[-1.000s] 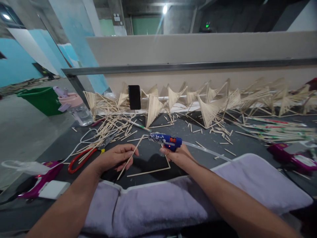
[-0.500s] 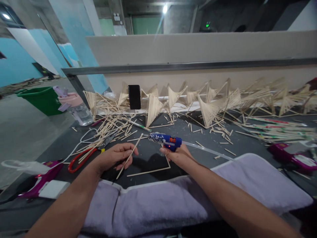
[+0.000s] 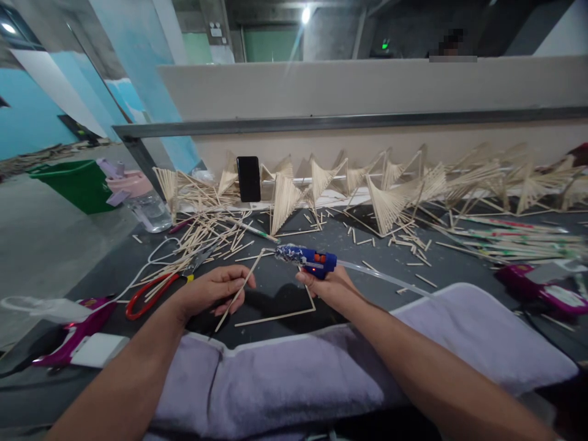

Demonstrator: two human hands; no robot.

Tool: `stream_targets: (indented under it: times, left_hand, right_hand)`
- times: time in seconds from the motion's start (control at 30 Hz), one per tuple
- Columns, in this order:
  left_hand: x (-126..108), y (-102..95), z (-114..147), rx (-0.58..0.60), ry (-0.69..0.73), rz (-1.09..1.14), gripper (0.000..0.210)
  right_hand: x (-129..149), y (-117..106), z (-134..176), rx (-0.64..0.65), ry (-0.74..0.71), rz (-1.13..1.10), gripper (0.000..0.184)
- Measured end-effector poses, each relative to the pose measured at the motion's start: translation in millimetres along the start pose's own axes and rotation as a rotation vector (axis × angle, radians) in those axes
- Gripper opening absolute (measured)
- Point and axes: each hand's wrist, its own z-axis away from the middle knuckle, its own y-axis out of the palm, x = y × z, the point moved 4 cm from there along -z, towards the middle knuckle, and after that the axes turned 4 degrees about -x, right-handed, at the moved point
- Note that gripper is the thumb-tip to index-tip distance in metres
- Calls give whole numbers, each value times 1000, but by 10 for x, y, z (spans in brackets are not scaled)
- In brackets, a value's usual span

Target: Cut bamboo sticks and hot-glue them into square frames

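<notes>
I can see a bare left hand (image 3: 223, 286) and a bare right hand (image 3: 337, 288), the left forearm (image 3: 138, 352) and right forearm (image 3: 427, 361) bare too, narrowing towards the wrists.

1. In the left hand (image 3: 219, 289), the thin stick (image 3: 252, 267) had shifted slightly: its upper end sat a little farther left of the tip of the glue gun (image 3: 312, 260) in the right hand (image 3: 333, 289) than a second earlier.
2. Far beyond the right hand and off to its right, a person's head (image 3: 452, 45) had come up over the partition (image 3: 321, 92); a second earlier nothing showed there, half a second earlier only a low dark shape.
</notes>
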Motion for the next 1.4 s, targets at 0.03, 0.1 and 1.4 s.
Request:
stream_targets:
  times: [0.03,0.1,1.4]
  left_hand:
    - [-7,1,7,-5,-1,2,23]
    - [-21,4,19,-20,-5,9,23]
    - [-94,-247,-103,-515,228,252,21]
  right_hand:
    - [0,-4,-2,-5,-10,7,32]
    - [6,-9,-5,-9,-26,29,30]
    - [-14,285,182,221,-249,344,31]
